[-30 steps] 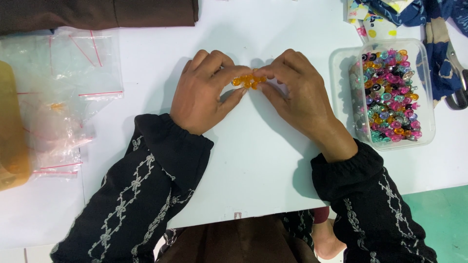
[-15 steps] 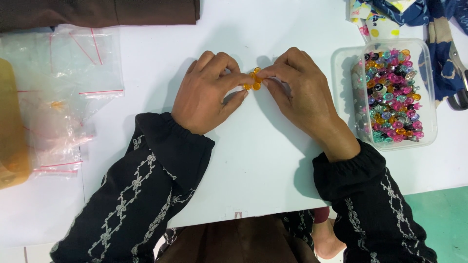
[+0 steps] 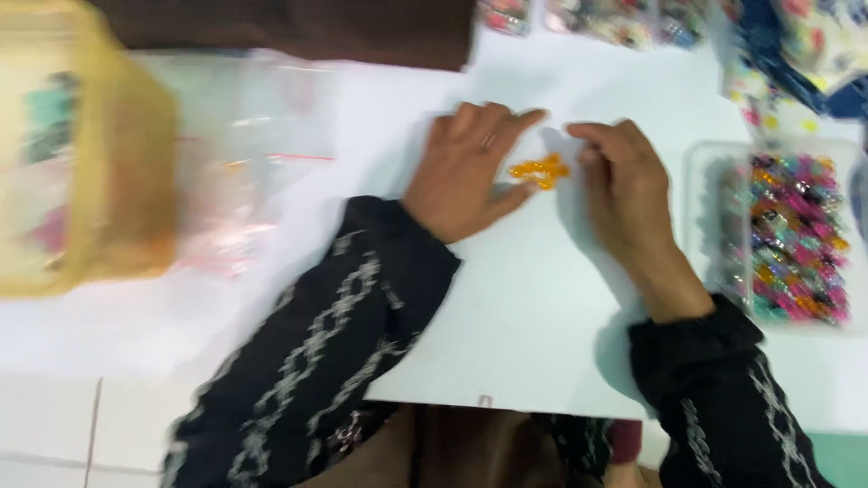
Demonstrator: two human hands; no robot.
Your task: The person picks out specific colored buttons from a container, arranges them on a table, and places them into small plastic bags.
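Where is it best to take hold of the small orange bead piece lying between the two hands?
Probably pinch the orange bead piece across its narrow width, coming from above: it lies flat and elongated on the white table, with the left hand and right hand flanking its ends.

Clear zip bags far left

A small orange bead cluster, translucent and lumpy, lies flat on the white desk.
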